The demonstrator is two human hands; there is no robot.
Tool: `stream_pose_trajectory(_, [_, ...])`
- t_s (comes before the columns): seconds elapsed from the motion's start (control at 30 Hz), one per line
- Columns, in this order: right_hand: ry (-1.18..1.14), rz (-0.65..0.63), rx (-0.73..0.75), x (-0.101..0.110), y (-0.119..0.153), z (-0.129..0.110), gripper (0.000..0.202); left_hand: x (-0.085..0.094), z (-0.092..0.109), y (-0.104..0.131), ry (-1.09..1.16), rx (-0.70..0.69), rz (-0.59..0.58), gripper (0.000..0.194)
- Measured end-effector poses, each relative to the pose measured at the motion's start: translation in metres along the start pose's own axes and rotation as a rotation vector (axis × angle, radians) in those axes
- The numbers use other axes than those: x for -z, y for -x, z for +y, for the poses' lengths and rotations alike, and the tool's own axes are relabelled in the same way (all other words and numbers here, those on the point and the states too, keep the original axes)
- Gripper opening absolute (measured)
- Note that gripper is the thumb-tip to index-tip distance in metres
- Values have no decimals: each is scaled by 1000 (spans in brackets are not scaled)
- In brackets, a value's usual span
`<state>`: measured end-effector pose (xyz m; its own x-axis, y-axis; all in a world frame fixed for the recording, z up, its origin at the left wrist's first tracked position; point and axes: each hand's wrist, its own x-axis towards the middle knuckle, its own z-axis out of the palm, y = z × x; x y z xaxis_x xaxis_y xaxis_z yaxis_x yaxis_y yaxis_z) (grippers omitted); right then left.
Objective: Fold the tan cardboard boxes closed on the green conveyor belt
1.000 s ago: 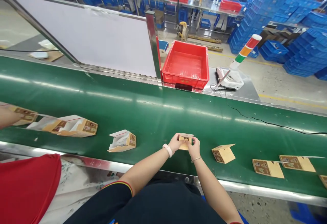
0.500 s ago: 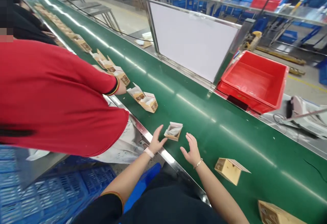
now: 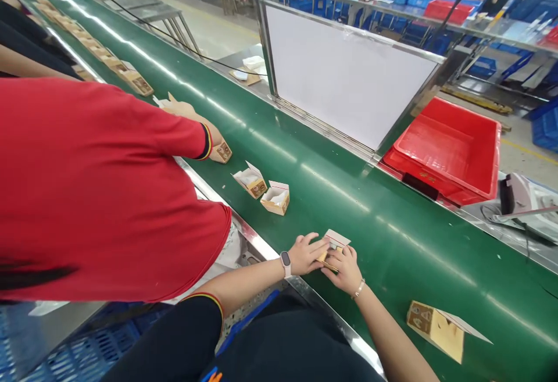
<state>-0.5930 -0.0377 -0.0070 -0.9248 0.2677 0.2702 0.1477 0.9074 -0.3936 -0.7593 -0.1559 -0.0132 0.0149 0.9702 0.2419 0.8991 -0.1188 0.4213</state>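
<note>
A small cardboard box (image 3: 337,237) stands on the green conveyor belt with its white lid flap raised at the back. Both my hands are closed around it. My left hand (image 3: 306,253), below a wrist band, presses its fingers on the box's left side and top edge. On the other side my right hand (image 3: 346,270) curls over the right part, thumb at the near edge. My fingers hide most of the box and its inside. Farther up the belt sit two similar boxes with raised flaps, an open box (image 3: 276,198) and another open box (image 3: 250,179), each with pale wrapping inside.
A box with its flap out (image 3: 436,327) lies to my right on the belt (image 3: 392,236). Beside me on the left, a person in a red shirt (image 3: 108,190) reaches over the belt. A white panel (image 3: 340,74) and a red bin (image 3: 453,138) stand along the far edge.
My hands have come together onto a box from being apart and open. The boxes farther right have shifted toward the lower right. The neighbouring person's arm has moved slightly right.
</note>
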Motion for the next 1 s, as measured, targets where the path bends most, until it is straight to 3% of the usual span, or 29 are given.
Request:
stream_pose_trajectory(0.17, [38, 294, 7, -5, 23, 9, 17, -3, 12, -24, 71, -19, -118, 52])
stream_pose_trajectory(0.27, [-100, 330, -6, -9, 32, 14, 26, -4, 20, -32, 165, 33, -126, 57])
stream_pose_trajectory(0.37, [-248, 408, -138, -12, 34, 12, 17, -10, 28, -33, 323, 105, -82, 52])
stream_pose_trajectory(0.43, [-284, 501, -325, -16, 34, 6, 18, -21, 32, -30, 484, 176, 4, 39])
stream_pose_trajectory(0.6, [-406, 691, -843, -26, 38, -6, 30, -56, 46, -20, 817, 378, 423, 18])
stream_pose_trajectory(0.73, [-607, 529, -1023, -20, 38, 5, 44, -68, 57, -24, 975, 474, 650, 19])
stream_pose_trajectory(0.8, [-679, 415, -1037, -16, 36, 14, 45, -65, 59, -31, 1074, 643, 610, 27])
stream_pose_trajectory(0.87, [-754, 347, -1042, -14, 36, 19, 44, -60, 59, -40, 1151, 815, 427, 29])
stream_pose_trajectory(0.93, [-792, 322, -1043, -16, 37, 22, 44, -56, 60, -49, 1188, 899, 269, 21])
stream_pose_trajectory(1.0, [-758, 326, -1037, -20, 41, 24, 43, -55, 64, -57, 1197, 925, 226, 14])
